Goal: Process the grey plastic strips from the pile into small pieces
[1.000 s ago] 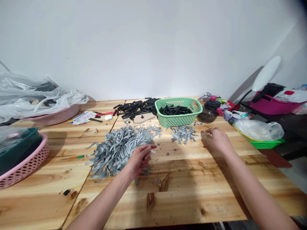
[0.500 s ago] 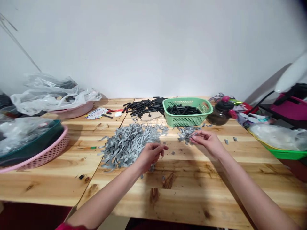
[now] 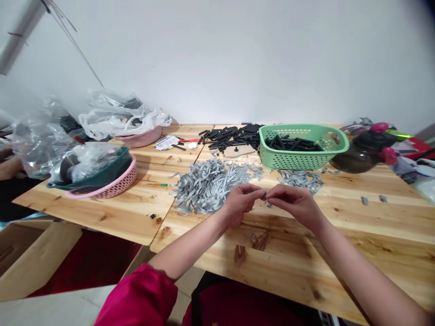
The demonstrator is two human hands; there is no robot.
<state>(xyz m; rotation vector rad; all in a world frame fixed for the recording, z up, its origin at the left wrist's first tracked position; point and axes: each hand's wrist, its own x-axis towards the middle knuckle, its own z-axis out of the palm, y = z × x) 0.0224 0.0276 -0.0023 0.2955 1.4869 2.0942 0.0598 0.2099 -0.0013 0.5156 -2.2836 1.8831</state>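
My left hand (image 3: 239, 203) and my right hand (image 3: 295, 202) meet above the wooden table (image 3: 299, 253), fingertips pinched together on a tiny grey piece (image 3: 266, 195), mostly hidden by my fingers. Just behind my left hand lies a heap of long grey strips (image 3: 210, 188). Short grey cut pieces (image 3: 301, 179) form a smaller pile behind my right hand. A green plastic basket (image 3: 302, 159) holding black tubes stands farther back, beside loose black tubes (image 3: 231, 138) on the table.
A pink basket (image 3: 112, 191) with a dark green tray and plastic bags sits at the left. Behind it is another pink basket (image 3: 139, 139) under a plastic bag. A dark round pot (image 3: 363, 158) stands at the right. Another person's hand (image 3: 10, 167) shows at the far left edge.
The view has swung, shifting the table to the right in the picture. My hands have moved together from either side, and their fingertips now meet on the small grey piece.
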